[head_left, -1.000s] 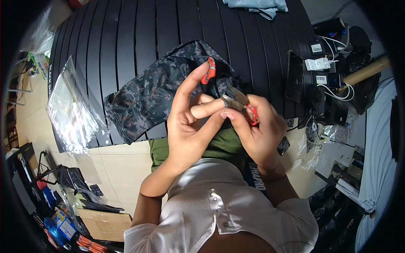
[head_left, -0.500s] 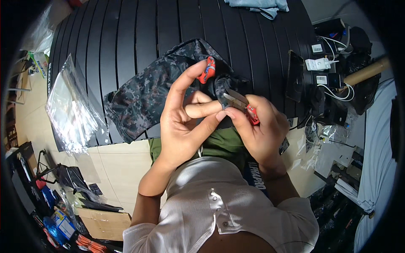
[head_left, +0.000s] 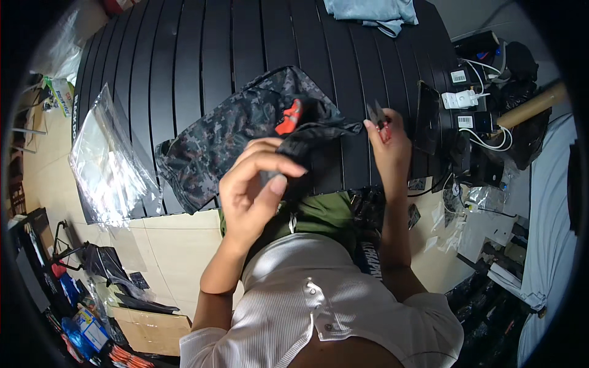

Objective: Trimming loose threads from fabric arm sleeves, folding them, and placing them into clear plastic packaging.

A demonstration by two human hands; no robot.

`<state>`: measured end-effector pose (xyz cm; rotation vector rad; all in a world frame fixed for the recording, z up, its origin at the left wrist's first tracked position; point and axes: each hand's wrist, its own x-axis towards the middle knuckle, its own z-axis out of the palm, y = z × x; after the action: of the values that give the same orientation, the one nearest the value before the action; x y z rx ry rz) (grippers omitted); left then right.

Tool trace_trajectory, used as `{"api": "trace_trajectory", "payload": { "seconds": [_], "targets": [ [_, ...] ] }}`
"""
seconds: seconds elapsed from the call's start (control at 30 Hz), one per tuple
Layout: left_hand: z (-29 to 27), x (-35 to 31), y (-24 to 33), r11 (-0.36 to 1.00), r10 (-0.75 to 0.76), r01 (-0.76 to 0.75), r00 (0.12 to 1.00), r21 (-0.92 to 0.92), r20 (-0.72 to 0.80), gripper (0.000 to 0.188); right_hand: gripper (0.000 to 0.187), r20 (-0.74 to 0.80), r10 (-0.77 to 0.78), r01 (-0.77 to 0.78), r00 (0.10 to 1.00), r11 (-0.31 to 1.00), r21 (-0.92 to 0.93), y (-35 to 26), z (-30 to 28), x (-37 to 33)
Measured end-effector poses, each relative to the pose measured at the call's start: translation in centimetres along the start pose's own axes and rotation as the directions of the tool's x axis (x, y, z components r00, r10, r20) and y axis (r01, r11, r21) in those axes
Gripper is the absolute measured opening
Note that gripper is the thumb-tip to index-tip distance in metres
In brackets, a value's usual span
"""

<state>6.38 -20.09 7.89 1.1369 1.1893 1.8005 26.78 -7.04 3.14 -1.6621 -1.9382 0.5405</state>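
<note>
A dark camouflage cloth item (head_left: 215,129) lies on the black slatted table, its right part bunched and raised. A red printed patch (head_left: 289,117) shows on it. My left hand (head_left: 248,190) is at the cloth's near edge, fingers curled around some of the blurred dark fabric, with thumb and index finger a little apart. My right hand (head_left: 392,147) is closed around small red-handled snips (head_left: 385,130), their metal blades pointing away from me. The snips are to the right of the cloth, apart from it.
A clear plastic bag (head_left: 110,159) lies on the table's left side. Light blue cloth (head_left: 374,12) rests at the far edge. To the right are a dark phone-like slab (head_left: 427,116), white chargers (head_left: 460,99) with cables, and a cardboard tube (head_left: 531,105).
My right hand has moved right and away from the cloth with the snips. My left hand has come down and left, and its index finger has left the red patch.
</note>
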Motion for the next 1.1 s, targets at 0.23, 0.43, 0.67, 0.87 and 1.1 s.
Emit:
{"api": "trace_trajectory", "payload": {
  "seconds": [0.23, 0.43, 0.67, 0.87, 1.1],
  "targets": [
    [-0.9, -0.5, 1.8, 0.836, 0.061, -0.256, 0.922, 0.485, 0.382, 0.02, 0.033, -0.06, -0.311, 0.3, 0.948, 0.942, -0.15, 1.8, 1.3, 0.0],
    [-1.2, -0.1, 1.6, 0.786, 0.124, -0.348, 0.899, 0.511, 0.42, 0.02, 0.037, -0.044, -0.436, 0.427, 0.899, 0.894, -0.134, -1.0, -0.3, 0.5],
    [-2.7, 3.3, 5.8, 0.874, 0.243, -0.36, 0.906, 0.328, 0.346, 0.009, 0.023, 0.275, -0.649, 0.5, 0.709, 0.738, 0.453, -4.4, 0.1, 0.9],
    [-4.4, 11.2, 15.1, 0.333, 0.25, -0.636, 0.771, 0.696, 0.585, 0.042, 0.016, -0.051, -0.579, 0.511, 0.814, 0.671, 0.537, -12.5, -9.8, 9.8],
    [-11.9, 20.1, 24.8, -0.397, 0.401, -0.612, 0.555, 0.684, 0.729, 0.028, 0.021, 0.065, -0.668, 0.557, 0.742, 0.667, 0.495, -24.2, -16.2, 17.9]
  ]
}}
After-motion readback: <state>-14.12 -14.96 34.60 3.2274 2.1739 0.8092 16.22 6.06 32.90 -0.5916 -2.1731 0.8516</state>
